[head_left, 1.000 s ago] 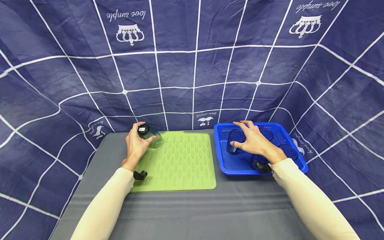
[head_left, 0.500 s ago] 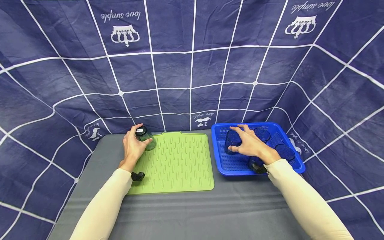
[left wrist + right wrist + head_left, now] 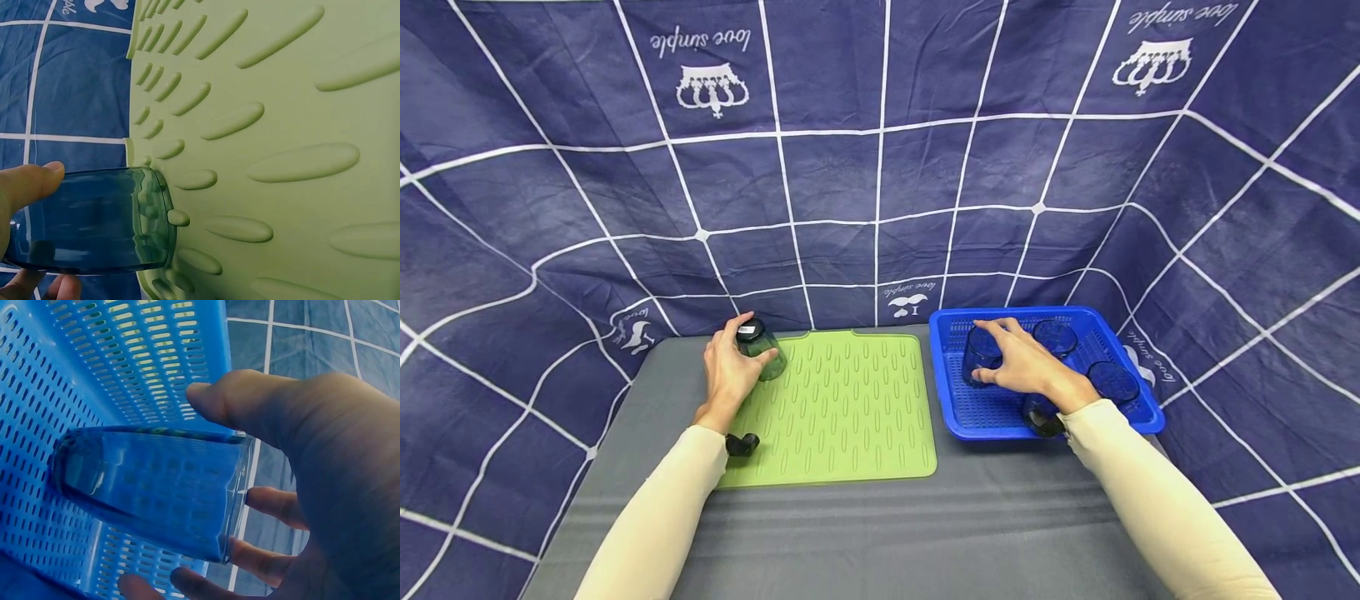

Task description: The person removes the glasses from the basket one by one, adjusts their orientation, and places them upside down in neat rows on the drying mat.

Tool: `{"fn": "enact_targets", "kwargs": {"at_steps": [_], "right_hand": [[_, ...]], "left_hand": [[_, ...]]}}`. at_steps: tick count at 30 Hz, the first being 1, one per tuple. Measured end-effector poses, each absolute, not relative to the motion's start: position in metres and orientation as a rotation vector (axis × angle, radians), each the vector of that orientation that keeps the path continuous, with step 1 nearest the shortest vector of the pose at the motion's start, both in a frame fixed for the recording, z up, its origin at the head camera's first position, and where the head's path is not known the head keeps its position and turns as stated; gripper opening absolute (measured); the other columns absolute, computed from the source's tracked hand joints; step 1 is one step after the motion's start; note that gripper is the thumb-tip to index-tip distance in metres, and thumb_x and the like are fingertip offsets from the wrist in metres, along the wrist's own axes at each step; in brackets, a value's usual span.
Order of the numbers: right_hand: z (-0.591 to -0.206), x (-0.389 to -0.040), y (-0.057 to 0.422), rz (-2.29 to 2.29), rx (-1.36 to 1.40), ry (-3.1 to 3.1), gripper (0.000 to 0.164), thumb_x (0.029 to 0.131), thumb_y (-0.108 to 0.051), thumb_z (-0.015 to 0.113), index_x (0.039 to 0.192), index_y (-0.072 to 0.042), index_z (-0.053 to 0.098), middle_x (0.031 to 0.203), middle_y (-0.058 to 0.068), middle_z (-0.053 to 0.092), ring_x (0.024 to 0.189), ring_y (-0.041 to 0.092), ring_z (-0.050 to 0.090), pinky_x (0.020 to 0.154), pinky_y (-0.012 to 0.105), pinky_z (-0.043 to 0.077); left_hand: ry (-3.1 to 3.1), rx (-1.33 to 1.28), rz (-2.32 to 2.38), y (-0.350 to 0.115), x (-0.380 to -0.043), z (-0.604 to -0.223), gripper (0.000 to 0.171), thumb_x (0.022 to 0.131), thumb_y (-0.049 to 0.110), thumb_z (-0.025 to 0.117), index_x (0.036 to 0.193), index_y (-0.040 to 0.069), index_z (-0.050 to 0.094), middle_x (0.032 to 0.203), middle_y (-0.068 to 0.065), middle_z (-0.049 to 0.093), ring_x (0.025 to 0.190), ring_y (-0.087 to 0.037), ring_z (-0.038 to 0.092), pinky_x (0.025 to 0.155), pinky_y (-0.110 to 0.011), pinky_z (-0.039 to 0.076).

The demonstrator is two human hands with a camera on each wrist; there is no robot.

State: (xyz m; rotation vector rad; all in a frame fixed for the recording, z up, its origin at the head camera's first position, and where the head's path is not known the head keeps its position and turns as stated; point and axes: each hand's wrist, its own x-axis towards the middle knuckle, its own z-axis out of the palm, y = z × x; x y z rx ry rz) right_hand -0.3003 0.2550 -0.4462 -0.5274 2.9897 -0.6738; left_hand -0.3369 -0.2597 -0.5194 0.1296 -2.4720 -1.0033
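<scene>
My left hand (image 3: pixel 731 369) grips a greenish drinking glass (image 3: pixel 763 354) at the far left corner of the green mat (image 3: pixel 850 400). The glass stands upside down, its dark base with a small white label on top. In the left wrist view, the thumb lies along one side of the glass (image 3: pixel 94 219) and fingertips show on the other. My right hand (image 3: pixel 1026 360) reaches into the blue basket (image 3: pixel 951 400), its fingers spread around the top of an upright glass (image 3: pixel 976 364). In the right wrist view, the thumb is apart from that glass (image 3: pixel 156 487), while fingertips are right at its rim.
More glasses stand in the basket: one at the back (image 3: pixel 1055 337), one at the right (image 3: pixel 1114 382), and one partly hidden under the right wrist. A grey cloth (image 3: pixel 880 533) covers the table. Blue checked curtain (image 3: pixel 842 183) encloses the back and sides.
The glass in my left hand has gone from tilted to nearly upright on the mat. My right hand stays around the same glass, its fingers drawn slightly closer. The head view has shifted a little.
</scene>
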Motion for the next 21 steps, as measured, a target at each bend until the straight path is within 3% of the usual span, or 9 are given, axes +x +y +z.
{"fn": "enact_targets", "kwargs": {"at_steps": [10,21], "right_hand": [[-0.4474,-0.2999,0.2521,-0.660,-0.495,2.982,0.095,0.099,-0.027,0.092,0.177,-0.004,0.044,0.172,0.039,0.046,0.152,0.061,0.058,0.122,0.079,0.051],[-0.4503,-0.3002,0.2519,-0.685,-0.468,2.992,0.092,0.100,-0.025,0.090,0.177,-0.007,0.044,0.169,0.039,0.049,0.148,0.060,0.061,0.120,0.079,0.052]], "left_hand": [[-2.485,0.151,-1.000,-0.2611,-0.3343,-0.5197,0.085,0.086,0.018,0.103,0.162,0.022,0.065,0.122,-0.029,0.068,0.128,-0.057,0.063,0.131,-0.067,0.040],[-2.474,0.149,-0.949,-0.2664,-0.3341,-0.5190,0.084,0.083,0.016,0.104,0.159,0.021,0.069,0.144,-0.032,0.070,0.141,-0.060,0.061,0.133,-0.066,0.040]]}}
